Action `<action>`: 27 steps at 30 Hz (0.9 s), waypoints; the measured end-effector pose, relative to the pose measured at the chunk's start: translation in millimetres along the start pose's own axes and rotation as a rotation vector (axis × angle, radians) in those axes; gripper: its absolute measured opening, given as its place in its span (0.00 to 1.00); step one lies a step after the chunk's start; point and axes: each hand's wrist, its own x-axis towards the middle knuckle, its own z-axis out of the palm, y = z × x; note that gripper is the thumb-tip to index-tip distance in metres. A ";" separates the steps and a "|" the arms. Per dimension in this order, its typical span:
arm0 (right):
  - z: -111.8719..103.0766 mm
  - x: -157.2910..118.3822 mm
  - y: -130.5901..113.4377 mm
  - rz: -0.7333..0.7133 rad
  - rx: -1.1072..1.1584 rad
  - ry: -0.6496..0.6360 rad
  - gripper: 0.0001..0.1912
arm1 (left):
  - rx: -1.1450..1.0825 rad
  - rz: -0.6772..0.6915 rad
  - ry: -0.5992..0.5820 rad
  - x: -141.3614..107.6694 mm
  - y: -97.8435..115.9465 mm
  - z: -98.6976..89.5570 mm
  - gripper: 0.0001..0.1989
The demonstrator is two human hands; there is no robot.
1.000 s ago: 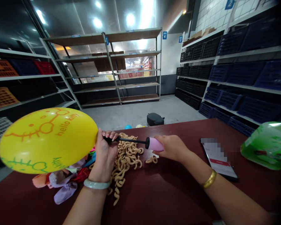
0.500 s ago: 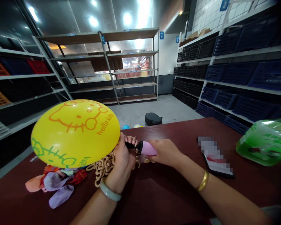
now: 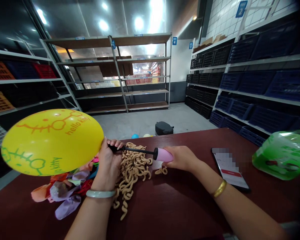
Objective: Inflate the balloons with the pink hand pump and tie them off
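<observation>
An inflated yellow balloon [image 3: 52, 143] with a printed cat face and "hello kitty" lettering is at the left. My left hand [image 3: 110, 156] is closed round the black end of a balloon pump, right at the balloon's neck, which the fingers hide. Wrapped round the pump's pink barrel [image 3: 164, 154] is my right hand [image 3: 181, 158]. Between the hands the pump's black rod [image 3: 140, 150] shows, drawn out. Below the left hand lie deflated balloons [image 3: 65, 191] in several colours. A heap of tan, curly rings [image 3: 133, 166] spreads under the rod.
On the brown table [image 3: 185, 206], a phone [image 3: 231, 170] lies right of my right hand. A green liquid jug [image 3: 281, 155] stands at the far right. Beyond the table, a dark bag [image 3: 164, 128] is on the floor, with shelves [image 3: 145, 90] and crates [image 3: 252, 80] around.
My left hand has moved left with the balloon and the pump's black end. The hands are farther apart, exposing the rod and more of the tan heap. My right hand has shifted slightly right.
</observation>
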 end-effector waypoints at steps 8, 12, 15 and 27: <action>-9.5 -5.8 2.9 -0.025 -0.081 0.109 0.23 | -0.026 0.029 -0.080 -25.8 -16.7 14.8 0.18; -4.2 -4.8 -8.2 -0.053 -0.053 0.098 0.23 | 0.031 -0.026 -0.099 -44.0 -44.6 21.1 0.17; -0.1 -4.8 -19.2 -0.060 -0.030 0.102 0.22 | 0.073 -0.081 -0.103 -59.3 -62.0 25.7 0.17; 13.0 0.6 -14.4 -0.012 0.001 0.004 0.25 | 0.085 -0.183 0.002 -48.0 -77.1 7.9 0.17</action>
